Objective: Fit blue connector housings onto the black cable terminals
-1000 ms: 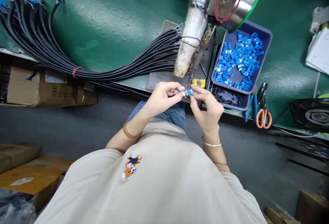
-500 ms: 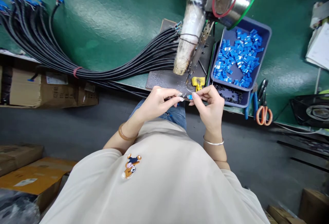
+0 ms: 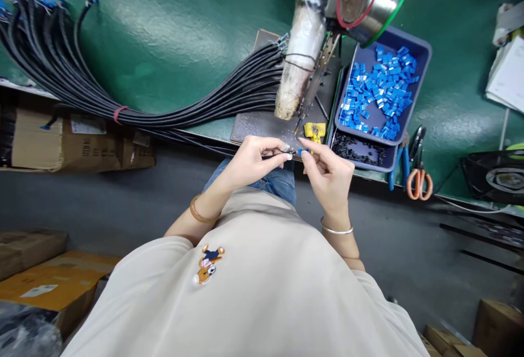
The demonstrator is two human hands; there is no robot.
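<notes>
My left hand [image 3: 257, 161] is closed in a pinch on the stripped end of a black cable [image 3: 268, 155] at the bench's front edge. Just to the right, my right hand [image 3: 331, 170] pinches a small blue connector [image 3: 302, 152] between thumb and forefinger. Connector and wire ends are close together, but whether they touch is too small to tell. A soldering iron [image 3: 301, 119] points its tip down just above the right fingertips. Behind that hand lies a yellow fixture [image 3: 315, 131], partly covered by the fingers.
A grey-blue tray [image 3: 423, 67] holds many blue connectors, with small black parts [image 3: 360, 149] in front. Pliers [image 3: 405, 163] and orange-handled scissors [image 3: 420, 182] lie right of it. A tied bundle of black cables [image 3: 176, 119] stretches left. A solder spool [image 3: 385, 2] hangs above.
My right forefinger has stretched out and the thumb has shifted on the blue connector. My left hand keeps nearly the same place and pinch.
</notes>
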